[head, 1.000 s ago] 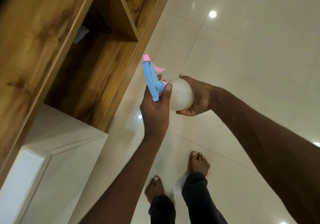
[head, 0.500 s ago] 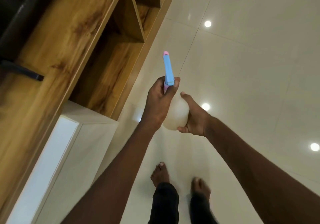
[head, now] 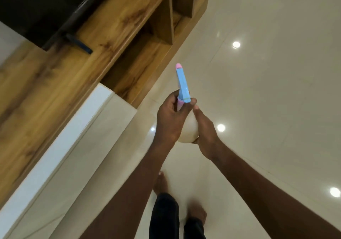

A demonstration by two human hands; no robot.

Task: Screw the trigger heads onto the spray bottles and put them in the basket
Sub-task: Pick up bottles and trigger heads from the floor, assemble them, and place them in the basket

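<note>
I hold a white round spray bottle [head: 189,130] in front of me, above the floor. A blue trigger head [head: 182,83] with a pink nozzle tip and pink collar sits on its neck, pointing up and away. My left hand [head: 170,120] is closed around the collar and the top of the bottle. My right hand [head: 203,130] grips the bottle's body from the right and underneath. Most of the bottle is hidden between my hands. No basket is in view.
A wooden shelf unit [head: 114,35] with open compartments runs along the left, with a white cabinet [head: 73,142] below it. A dark screen [head: 36,8] stands on top. Glossy cream floor tiles [head: 267,91] lie to the right. My bare feet [head: 197,214] are below.
The trigger head has turned from sideways-tilted to pointing straight away. Both hands have shifted lower and closer together on the bottle. The view has swung, showing more of the shelf top and the dark screen.
</note>
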